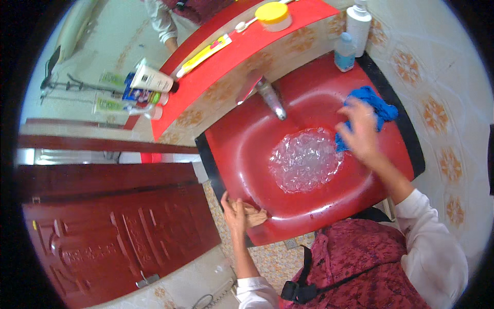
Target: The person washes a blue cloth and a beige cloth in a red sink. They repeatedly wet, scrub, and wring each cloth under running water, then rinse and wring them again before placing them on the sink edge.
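A red washbasin (pixel 247 154) holds bubbling water (pixel 307 160) below a chrome faucet (pixel 272 98). At the basin's right side my right hand (pixel 359 127) is over a crumpled blue cloth (pixel 372 102), its fingers spread and slightly blurred; whether it touches the cloth I cannot tell. On the near left corner of the basin lies a tan cloth (pixel 254 217). My left hand (pixel 235 214) rests at that corner against the tan cloth, and the hand hides part of it; whether the fingers grip it is unclear.
A blue-capped bottle (pixel 344 54) and a white pump bottle (pixel 359 29) stand at the back right corner. The red shelf (pixel 247 50) above holds a toothpaste tube (pixel 204 54), a yellow-lidded jar (pixel 274 17), toothbrushes and other tubes. A dark red door (pixel 115 235) is at left.
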`<state>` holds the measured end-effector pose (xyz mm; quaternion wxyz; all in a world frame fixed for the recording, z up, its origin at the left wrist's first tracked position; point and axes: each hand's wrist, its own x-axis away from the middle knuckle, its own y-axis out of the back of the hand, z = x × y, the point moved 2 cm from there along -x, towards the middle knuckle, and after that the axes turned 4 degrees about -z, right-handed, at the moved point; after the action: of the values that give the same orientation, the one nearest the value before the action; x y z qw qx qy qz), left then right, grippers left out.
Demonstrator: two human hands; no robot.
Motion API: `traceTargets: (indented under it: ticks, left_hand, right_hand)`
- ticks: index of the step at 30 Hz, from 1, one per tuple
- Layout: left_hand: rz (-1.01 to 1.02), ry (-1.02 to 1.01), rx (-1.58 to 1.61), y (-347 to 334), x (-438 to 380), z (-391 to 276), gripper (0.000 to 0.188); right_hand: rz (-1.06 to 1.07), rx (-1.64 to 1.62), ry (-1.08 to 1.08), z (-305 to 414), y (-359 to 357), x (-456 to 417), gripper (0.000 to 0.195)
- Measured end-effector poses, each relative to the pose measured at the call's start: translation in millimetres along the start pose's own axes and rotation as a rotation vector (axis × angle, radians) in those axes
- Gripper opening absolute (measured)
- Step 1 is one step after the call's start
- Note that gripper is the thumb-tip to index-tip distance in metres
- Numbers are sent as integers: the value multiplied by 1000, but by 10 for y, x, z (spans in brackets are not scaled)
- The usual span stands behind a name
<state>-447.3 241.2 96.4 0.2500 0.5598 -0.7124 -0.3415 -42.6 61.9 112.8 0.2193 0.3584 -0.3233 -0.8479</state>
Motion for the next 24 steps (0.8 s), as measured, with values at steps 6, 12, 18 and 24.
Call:
traceTargets:
  ticks: [6, 12, 18, 24]
  left_hand:
    - [-53, -169, -259, 90, -181, 578, 65]
    - [-185, -288, -11, -74, 137, -288, 47]
    - [442, -159, 544, -1243, 568, -1227, 92]
    - [426, -72, 942, -1405, 278, -1057, 124]
  right_hand:
    - [77, 488, -331, -1330, -1, -69, 78]
    - [258, -512, -583, -668, 92, -69, 44]
    - [640, -1057, -645, 590, 13, 11, 43]
    - [698, -740, 460, 1520, 463, -454, 31]
